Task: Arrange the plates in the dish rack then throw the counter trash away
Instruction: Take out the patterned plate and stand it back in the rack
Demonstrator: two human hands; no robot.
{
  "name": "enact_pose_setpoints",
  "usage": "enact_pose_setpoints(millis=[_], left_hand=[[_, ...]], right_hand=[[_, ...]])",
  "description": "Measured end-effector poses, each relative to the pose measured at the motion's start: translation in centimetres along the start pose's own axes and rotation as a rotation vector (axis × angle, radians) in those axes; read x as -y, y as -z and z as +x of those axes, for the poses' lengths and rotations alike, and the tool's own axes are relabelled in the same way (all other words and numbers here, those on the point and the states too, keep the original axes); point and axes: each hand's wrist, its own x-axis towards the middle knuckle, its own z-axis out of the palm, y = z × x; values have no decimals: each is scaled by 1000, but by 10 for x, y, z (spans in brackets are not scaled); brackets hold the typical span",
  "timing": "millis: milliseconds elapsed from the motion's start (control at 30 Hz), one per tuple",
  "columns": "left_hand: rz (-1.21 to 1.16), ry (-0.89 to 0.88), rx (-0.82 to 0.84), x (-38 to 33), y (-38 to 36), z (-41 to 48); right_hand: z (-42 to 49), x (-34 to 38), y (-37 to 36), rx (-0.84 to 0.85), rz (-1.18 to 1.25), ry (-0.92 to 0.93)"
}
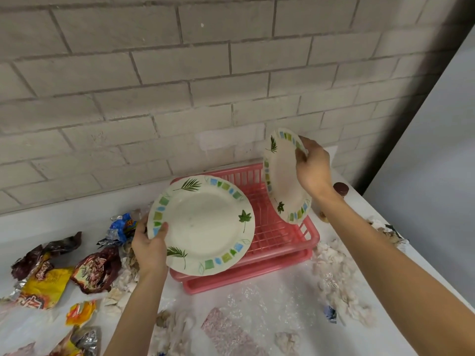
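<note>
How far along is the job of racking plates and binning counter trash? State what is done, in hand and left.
Done: nothing visible; the dish rack shows no slotted plate. In hand: the left hand holds one plate tilted over the rack; the right hand holds a second plate nearly upright above it. Left: slot both, then clear snack wrappers and crumpled tissue off the counter.

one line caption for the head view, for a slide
At the pink dish rack, left hand holds one plate face up, right hand a second plate near upright; wrappers litter the counter.
</note>
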Motion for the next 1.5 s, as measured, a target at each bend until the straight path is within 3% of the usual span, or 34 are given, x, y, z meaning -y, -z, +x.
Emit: enact_pose_setpoints(millis=[667,767,1100,1500], left_hand=[[0,34,-8,6,0,2],[-8,42,-6,6,0,1],[7,47,1,5,0,0],[1,61,8,4,0,0]], right_hand=[[-16,-15,-34,41,-198,0],[-30,-18,-35,38,-210,69],[-80,-38,-13,46,-151,119],[-93,-38,-9,63,-87,10]])
